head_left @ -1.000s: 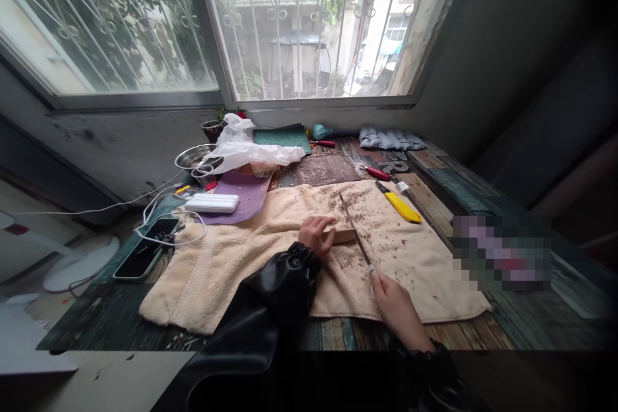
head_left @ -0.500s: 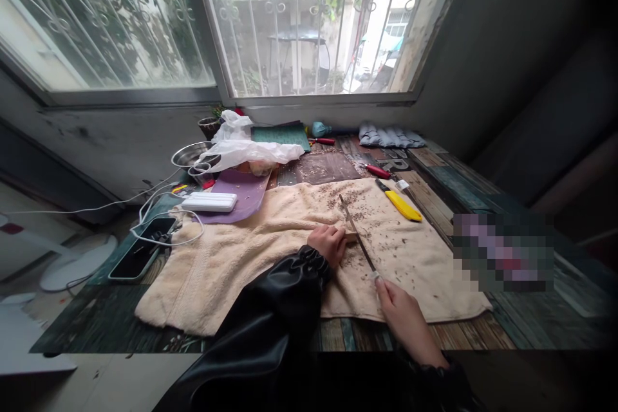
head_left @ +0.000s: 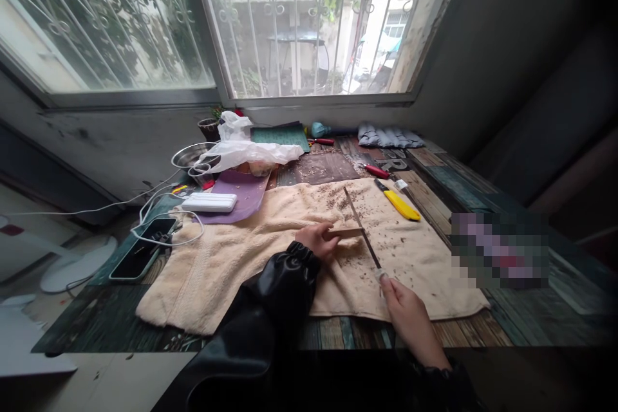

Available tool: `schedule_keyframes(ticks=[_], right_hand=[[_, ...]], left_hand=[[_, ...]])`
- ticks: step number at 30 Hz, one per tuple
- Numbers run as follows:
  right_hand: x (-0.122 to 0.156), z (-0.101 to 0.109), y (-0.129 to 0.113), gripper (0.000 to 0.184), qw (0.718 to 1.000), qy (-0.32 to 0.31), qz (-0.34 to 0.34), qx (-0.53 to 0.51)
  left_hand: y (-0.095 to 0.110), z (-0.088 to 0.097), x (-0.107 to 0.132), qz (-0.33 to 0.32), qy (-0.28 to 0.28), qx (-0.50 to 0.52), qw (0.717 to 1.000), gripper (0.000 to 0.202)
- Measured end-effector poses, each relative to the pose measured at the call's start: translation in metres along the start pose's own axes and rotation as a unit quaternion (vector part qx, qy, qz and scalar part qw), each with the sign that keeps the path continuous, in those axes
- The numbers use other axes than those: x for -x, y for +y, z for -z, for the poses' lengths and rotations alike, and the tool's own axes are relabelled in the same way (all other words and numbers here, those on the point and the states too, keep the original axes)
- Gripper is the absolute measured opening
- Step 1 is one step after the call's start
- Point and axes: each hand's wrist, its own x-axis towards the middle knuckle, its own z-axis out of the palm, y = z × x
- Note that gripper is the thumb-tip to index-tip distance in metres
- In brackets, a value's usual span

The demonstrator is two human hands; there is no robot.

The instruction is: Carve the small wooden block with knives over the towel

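Observation:
My left hand (head_left: 317, 241) is closed on a short strip of wood (head_left: 346, 232), which points right from the fingers. The fist of my right hand (head_left: 406, 312) grips the pale handle of a long, thin dark file (head_left: 356, 210). Slanting away from me, the file's blade meets the right end of the wood strip. Both hands are over a cream towel (head_left: 270, 219) scattered with brown shavings, thickest around and beyond the blade. A yellow utility knife (head_left: 402, 203) lies at the towel's right edge.
A white power bank (head_left: 209, 202) with a looped cable and a phone (head_left: 143, 249) lie on the left. Farther back are a purple sheet (head_left: 241, 193), a white plastic bag (head_left: 263, 153), a metal bowl (head_left: 186, 154) and a red-handled tool (head_left: 376, 171). A blurred patch (head_left: 499, 250) covers something on the right.
My left hand has shifted left, so more of the wood strip shows. My right hand and the file have moved slightly to the right.

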Motion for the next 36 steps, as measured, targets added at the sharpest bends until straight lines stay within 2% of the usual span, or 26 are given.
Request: schedule_keyframes(ticks=[5,9,11,19,24,28,33,36], right_hand=[[-0.002,0.005,-0.002,0.037,0.987,-0.042,-0.024,-0.156],[0.001,0.003,-0.007,0.037,0.954,-0.129,-0.098,-0.252],[0.002,0.001,-0.008,0.039,0.951,-0.138,-0.108,-0.255],[-0.006,0.007,0.002,0.042,0.988,-0.059,-0.016,-0.143],[-0.011,0.014,0.015,0.039,0.991,-0.055,-0.021,-0.116],[-0.009,0.015,0.015,0.041,0.988,-0.062,-0.031,-0.136],[-0.005,0.016,0.006,0.046,0.991,-0.047,-0.023,-0.124],[-0.005,0.013,0.004,0.045,0.993,-0.042,-0.016,-0.106]], left_hand=[[-0.007,0.006,-0.010,0.037,0.017,0.213,0.976,0.029],[-0.008,0.004,-0.012,0.068,0.014,0.285,0.956,0.033],[-0.007,0.003,-0.011,0.065,0.018,0.284,0.956,0.033],[-0.007,0.008,-0.009,-0.042,-0.004,0.208,0.977,0.025],[-0.001,0.016,-0.009,-0.109,-0.016,0.176,0.978,0.021],[-0.001,0.016,-0.009,-0.053,0.019,0.164,0.985,0.024],[-0.005,0.014,-0.010,-0.022,0.009,0.166,0.986,0.027],[-0.005,0.013,-0.010,-0.003,0.025,0.177,0.984,0.027]])
